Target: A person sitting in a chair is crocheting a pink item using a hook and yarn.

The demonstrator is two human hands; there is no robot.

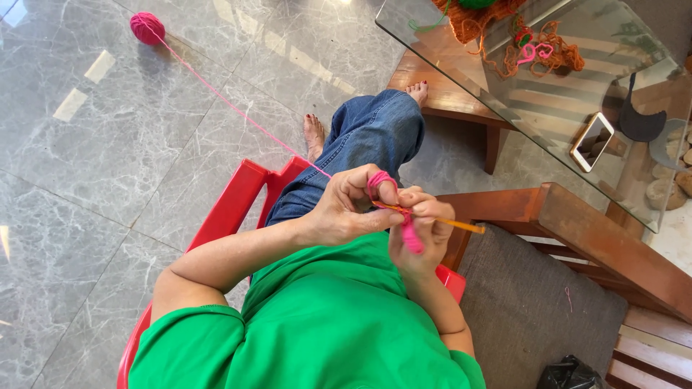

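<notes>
A pink yarn ball (147,28) lies on the floor, its strand running to the left hand (351,207), fingers curled around wound yarn. The right hand (420,230) pinches an orange crochet hook (447,222) beside a glass worktop (461,65).

Grey marble floor (94,180), polished, pale veins, thin tile joints, bright patches of reflected light near top left. Red plastic chair (231,209) in middle. Glass-topped desk (432,43) at upper right on wooden frame (447,97), glass mirroring slatted wood. Phone (592,141) lying flat on glass near its edge. Wooden armchair (598,241) at right, grey cushion (533,302) on seat. Black bag (569,373) at bottom right corner.
</notes>
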